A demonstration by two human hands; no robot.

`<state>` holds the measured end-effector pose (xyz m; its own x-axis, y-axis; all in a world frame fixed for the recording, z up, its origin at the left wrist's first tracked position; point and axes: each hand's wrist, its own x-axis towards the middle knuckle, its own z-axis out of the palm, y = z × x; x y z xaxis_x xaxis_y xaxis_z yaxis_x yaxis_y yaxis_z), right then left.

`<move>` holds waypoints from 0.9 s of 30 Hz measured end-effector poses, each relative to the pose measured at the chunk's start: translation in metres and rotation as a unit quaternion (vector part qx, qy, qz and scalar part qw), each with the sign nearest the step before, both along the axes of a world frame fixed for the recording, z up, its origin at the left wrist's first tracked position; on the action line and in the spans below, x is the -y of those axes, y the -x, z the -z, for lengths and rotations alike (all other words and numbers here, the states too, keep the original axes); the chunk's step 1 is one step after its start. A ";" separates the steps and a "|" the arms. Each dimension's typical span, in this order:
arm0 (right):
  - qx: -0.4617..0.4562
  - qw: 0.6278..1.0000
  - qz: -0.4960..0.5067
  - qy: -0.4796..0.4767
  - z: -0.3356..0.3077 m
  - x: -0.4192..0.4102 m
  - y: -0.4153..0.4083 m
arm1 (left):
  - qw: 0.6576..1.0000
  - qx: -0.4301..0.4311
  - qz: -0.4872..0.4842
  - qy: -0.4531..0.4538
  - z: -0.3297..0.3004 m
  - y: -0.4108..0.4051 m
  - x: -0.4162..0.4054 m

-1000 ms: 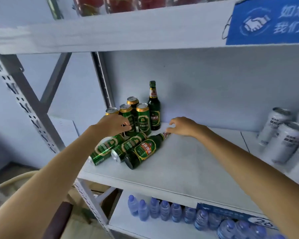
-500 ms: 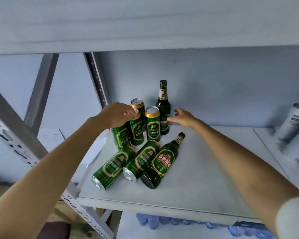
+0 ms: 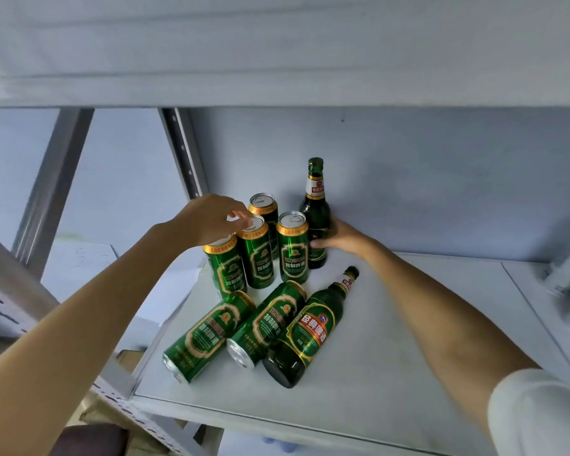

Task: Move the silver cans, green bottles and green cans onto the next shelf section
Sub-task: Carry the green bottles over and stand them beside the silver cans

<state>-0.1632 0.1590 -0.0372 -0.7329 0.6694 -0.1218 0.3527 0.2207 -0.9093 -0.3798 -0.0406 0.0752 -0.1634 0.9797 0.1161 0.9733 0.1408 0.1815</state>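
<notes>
Right hand (image 3: 339, 240) wraps the lower body of the upright green bottle (image 3: 316, 213) at shelf (image 3: 392, 340) rear, long axis vertical. Left hand (image 3: 211, 220), fingers curled loosely, rests atop the upright green cans (image 3: 255, 255); firm grip unclear. More cans and one bottle lie flat, nearer.

On the shelf (image 3: 392, 340), four cans (image 3: 292, 248) stand at the back left, a bottle (image 3: 316, 212) right of them; two cans (image 3: 208, 337) and a bottle (image 3: 306, 334) lie in front.
</notes>
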 end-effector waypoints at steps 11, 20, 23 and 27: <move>-0.034 0.998 0.052 0.011 0.023 -0.005 0.006 | 1.000 0.021 -0.017 0.008 -0.004 -0.001 0.007; -0.084 0.984 0.151 -0.031 0.006 -0.001 -0.038 | 0.997 0.057 0.057 -0.002 0.008 -0.043 -0.001; -0.090 0.978 0.177 -0.060 -0.019 -0.002 -0.071 | 0.993 0.020 0.109 0.031 0.022 -0.080 -0.016; -0.087 0.972 0.204 -0.074 -0.036 0.005 -0.118 | 0.984 -0.001 0.111 0.142 0.058 -0.131 -0.053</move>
